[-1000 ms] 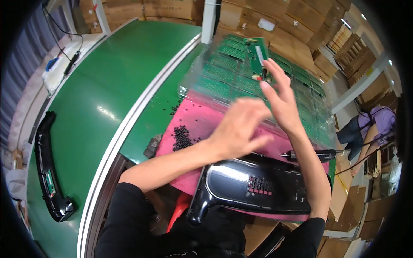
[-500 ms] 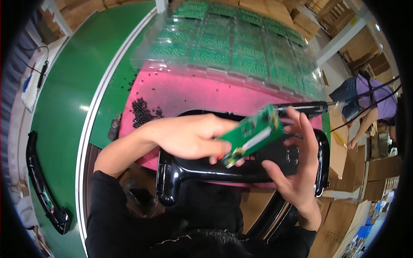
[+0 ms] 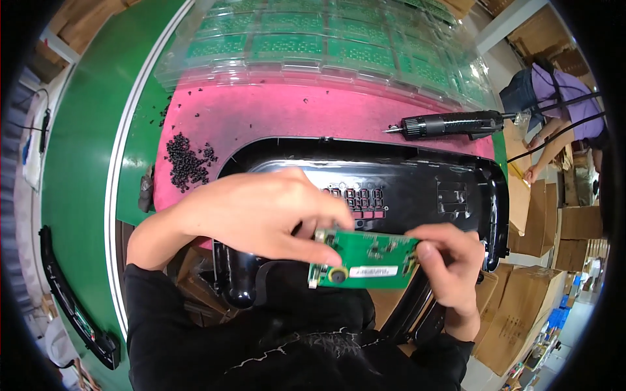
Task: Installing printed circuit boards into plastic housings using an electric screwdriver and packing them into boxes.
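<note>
Pinches the board (image 3: 368, 251) with the left fingers (image 3: 340, 215) closed on its nine-o'clock end, left thumb (image 3: 319, 253) over the visible face near a round part (image 3: 338, 275), the grip behind mostly hidden. Steadies the three-o'clock end with the right fingers (image 3: 430, 255), curled nearly together at the edge; cannot tell how firmly. Held in both hands, face toward the camera, across the near side of the shell (image 3: 417, 176) in this view. Looks light, thin and stiff, likelier to crack than to bend. Probably fragile at the small parts (image 3: 378, 246) and the end socket (image 3: 321, 236), so best taken by the long edges or bare corners, without pressing on the face. Backed at twelve by the glossy black shell, likely slicker and bulkier, with slots (image 3: 362, 199) showing pink mat (image 3: 280, 107) beneath. Flanked at ten by heaped black screws (image 3: 186, 163), at one by a driver (image 3: 450, 125). Bounded farther out by clear trays (image 3: 339, 77) at twelve and green bench (image 3: 127, 189) past nine.
</note>
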Demonstrator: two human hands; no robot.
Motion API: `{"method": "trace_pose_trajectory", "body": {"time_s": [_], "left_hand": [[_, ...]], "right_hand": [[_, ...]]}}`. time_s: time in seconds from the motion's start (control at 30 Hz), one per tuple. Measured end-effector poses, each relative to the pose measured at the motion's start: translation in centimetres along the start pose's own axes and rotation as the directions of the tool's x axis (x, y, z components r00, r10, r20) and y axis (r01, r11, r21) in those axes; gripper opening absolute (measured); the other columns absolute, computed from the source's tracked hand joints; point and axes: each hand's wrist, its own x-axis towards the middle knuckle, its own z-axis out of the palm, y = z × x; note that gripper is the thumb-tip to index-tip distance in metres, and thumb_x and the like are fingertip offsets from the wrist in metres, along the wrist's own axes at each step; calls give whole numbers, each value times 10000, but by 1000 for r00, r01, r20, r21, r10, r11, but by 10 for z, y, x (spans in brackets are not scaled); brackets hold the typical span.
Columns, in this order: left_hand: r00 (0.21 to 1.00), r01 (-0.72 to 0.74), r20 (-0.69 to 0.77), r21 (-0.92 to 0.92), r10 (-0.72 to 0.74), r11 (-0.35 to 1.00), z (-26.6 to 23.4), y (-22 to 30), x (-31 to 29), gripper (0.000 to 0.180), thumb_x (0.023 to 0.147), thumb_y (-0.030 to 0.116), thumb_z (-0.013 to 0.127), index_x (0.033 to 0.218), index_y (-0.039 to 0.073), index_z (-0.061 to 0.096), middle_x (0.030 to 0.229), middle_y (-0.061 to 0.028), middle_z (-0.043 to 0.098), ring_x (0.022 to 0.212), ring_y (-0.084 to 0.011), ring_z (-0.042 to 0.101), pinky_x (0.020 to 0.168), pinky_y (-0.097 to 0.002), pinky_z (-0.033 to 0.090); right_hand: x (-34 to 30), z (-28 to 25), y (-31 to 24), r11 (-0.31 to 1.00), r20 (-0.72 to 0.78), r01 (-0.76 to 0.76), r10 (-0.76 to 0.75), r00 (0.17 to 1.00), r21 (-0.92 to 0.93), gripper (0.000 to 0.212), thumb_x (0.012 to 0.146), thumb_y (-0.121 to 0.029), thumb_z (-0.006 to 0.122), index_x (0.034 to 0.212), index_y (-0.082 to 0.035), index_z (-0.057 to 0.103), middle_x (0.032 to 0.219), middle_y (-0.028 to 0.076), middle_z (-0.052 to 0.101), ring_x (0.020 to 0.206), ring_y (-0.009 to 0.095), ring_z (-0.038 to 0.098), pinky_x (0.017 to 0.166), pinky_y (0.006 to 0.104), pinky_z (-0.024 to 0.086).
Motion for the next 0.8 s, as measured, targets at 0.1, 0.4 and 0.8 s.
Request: {"method": "trace_pose_trajectory", "body": {"time_s": [0.1, 0.4, 0.8], "left_hand": [[982, 21, -186, 127, 3, 992, -4, 3, 2, 608, 650, 153, 832, 1181, 25, 566, 995, -88, 576, 690, -169, 580, 588, -287, 508], [971, 78, -241, 332, 4, 940, 3, -1, 5, 652, 588, 117, 829, 1164, 21, 539, 1015, -81, 535, 725, -206, 584, 583, -309, 510], [962, 175, -263, 408, -68, 896, 4, -6, 4, 543, 591, 174, 798, 1061, 0, 589, 1020, -96, 541, 668, -264, 592, 595, -343, 506]], "right_hand": [[6, -1, 3, 966, -37, -201, 209, 977, 162, 146, 864, 20, 550, 958, 60, 654, 694, 61, 684, 616, 61, 624, 559, 190, 480], [20, -5, 32, 920, 72, -191, 177, 982, 343, 178, 922, 16, 500, 1054, 93, 592, 811, 76, 672, 738, 66, 595, 667, 201, 468], [36, -9, 45, 997, 170, -32, 19, 985, 77, 579, 626, -71, 821, 1150, -10, 583, 1000, 58, 615, 859, 124, 549, 732, 252, 444]]}}
